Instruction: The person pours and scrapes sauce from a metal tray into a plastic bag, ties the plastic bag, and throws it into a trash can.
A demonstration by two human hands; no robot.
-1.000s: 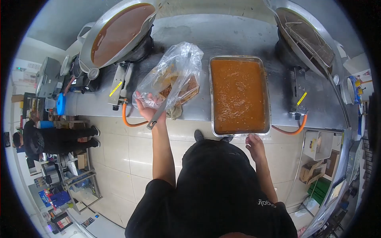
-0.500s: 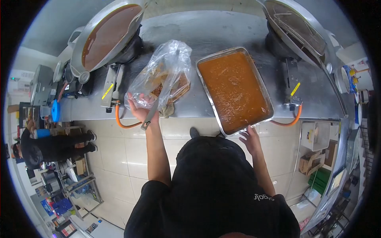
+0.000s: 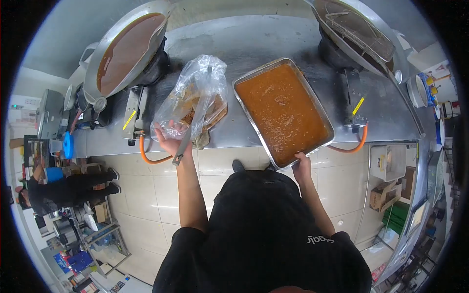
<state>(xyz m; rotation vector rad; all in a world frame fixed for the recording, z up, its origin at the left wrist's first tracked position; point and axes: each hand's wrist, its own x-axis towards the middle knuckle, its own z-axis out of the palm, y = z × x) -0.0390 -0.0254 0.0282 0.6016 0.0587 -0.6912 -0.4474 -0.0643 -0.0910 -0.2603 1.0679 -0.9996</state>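
Note:
My right hand [image 3: 301, 162] grips the near edge of a metal tray [image 3: 253, 120] filled with an orange-brown layer; the tray lies turned at an angle on the steel counter. Palm up, my left hand [image 3: 172, 141] is under the near corner of a clear plastic bag [image 3: 207, 73], with its fingers spread. A knife-like tool with a grey handle [image 3: 182, 151] lies across this palm, its blade running up along the bag. Brown crumbly food [image 3: 189, 116] shows inside the bag. A crumpled cloth [image 3: 201, 140] is beside it at the counter edge.
A large pan of brown liquid [image 3: 128, 54] stands at the back left, and another pan with a wire rack [image 3: 364, 36] at the back right. Burner units with orange hoses [image 3: 362, 139] are at both sides. A person in dark clothes [image 3: 68, 188] stands at the far left.
The tray has rotated, its far end swinging left. My right hand has moved from beside its near edge to a grip on it. My left hand still supports the tool and bag.

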